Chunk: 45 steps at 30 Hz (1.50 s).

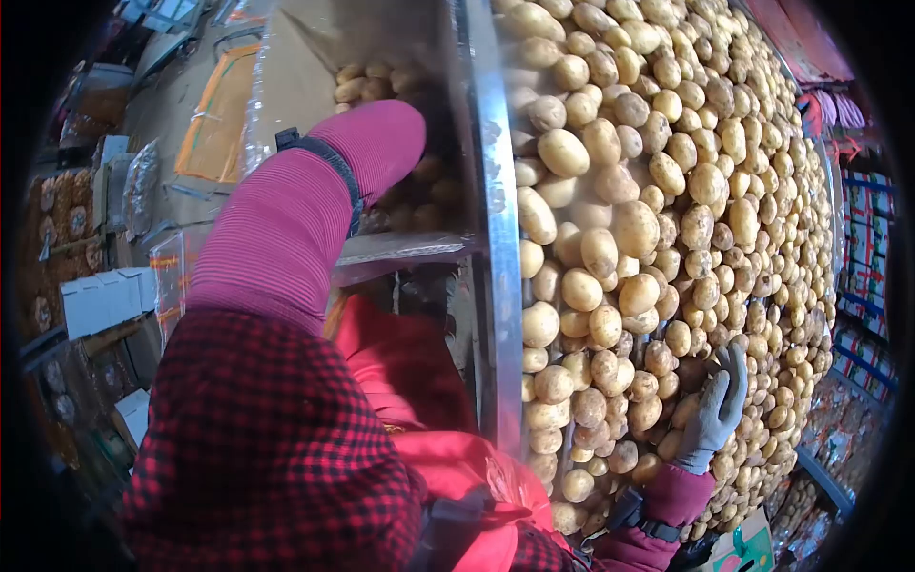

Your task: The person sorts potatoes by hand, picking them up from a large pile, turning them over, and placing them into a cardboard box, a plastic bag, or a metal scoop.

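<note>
Many pale potatoes (637, 229) cover a wide surface on the right. My right hand (717, 405), in a grey glove, rests on them at the lower right, its fingers stretched forward and touching potatoes. My left arm, in a magenta sleeve, reaches over a bin (402, 250) at the upper left of the metal rim. That arm's end hides the left hand, so what it holds does not show. Several potatoes (376, 81) lie inside the bin beyond and beside the sleeve, partly in shadow.
A metal rim (496, 191) runs between the bin and the potato surface. An orange-edged mesh piece (221, 112) lies at the upper left. White boxes (107, 303) stand at the far left, and stacked packages (867, 248) at the far right.
</note>
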Available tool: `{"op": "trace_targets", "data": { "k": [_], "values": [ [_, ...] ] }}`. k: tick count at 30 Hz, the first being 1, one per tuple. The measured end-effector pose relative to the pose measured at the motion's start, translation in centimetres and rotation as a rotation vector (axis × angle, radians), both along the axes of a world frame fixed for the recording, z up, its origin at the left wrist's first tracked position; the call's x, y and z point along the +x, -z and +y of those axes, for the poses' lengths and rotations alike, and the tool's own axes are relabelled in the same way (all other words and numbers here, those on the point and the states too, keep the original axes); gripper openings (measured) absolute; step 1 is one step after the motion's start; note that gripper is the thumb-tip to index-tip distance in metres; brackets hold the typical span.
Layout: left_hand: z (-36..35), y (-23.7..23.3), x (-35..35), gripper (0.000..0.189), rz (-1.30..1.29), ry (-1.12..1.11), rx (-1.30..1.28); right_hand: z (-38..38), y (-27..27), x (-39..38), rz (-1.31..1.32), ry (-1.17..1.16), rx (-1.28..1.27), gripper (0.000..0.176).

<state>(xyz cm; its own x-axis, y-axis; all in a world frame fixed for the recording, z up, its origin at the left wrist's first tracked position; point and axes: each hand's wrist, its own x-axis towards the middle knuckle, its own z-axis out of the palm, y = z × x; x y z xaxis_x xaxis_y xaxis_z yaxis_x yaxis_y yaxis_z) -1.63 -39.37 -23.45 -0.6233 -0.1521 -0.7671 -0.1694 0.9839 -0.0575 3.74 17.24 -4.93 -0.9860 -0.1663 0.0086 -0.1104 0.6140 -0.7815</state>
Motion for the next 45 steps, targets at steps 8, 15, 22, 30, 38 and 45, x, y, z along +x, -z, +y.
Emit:
{"op": "trace_targets", "data": {
  "k": [8, 15, 22, 30, 38, 45],
  "values": [
    [-2.0, 4.7, 2.9, 0.052, 0.048, -0.150, 0.134, -1.7, -0.8, 0.3, 0.014, 0.064, -0.019, 0.041],
    [-6.5, -4.7, 8.2, 0.052, 0.427, -0.846, 1.030, 0.2, 0.7, -0.6, 0.079, -0.013, -0.069, 0.039],
    [-1.4, -18.0, 21.0, 0.072, 0.612, -1.032, 1.765, 1.6, 1.8, -1.7, 0.094, -0.080, -0.055, 0.040],
    [2.8, -20.5, 35.7, 0.059, 0.989, -1.150, 1.318, 3.2, 3.2, -3.6, 0.091, -0.168, -0.073, 0.040],
    [7.8, -13.5, 48.3, 0.071, 0.677, -1.608, 1.144, 4.0, 3.3, -5.0, 0.161, -0.254, 0.149, 0.041],
    [9.8, -11.9, 53.8, 0.061, 0.850, -1.809, 1.033, 4.7, 4.0, -6.0, 0.107, -0.233, 0.126, 0.042]
  ]
}}
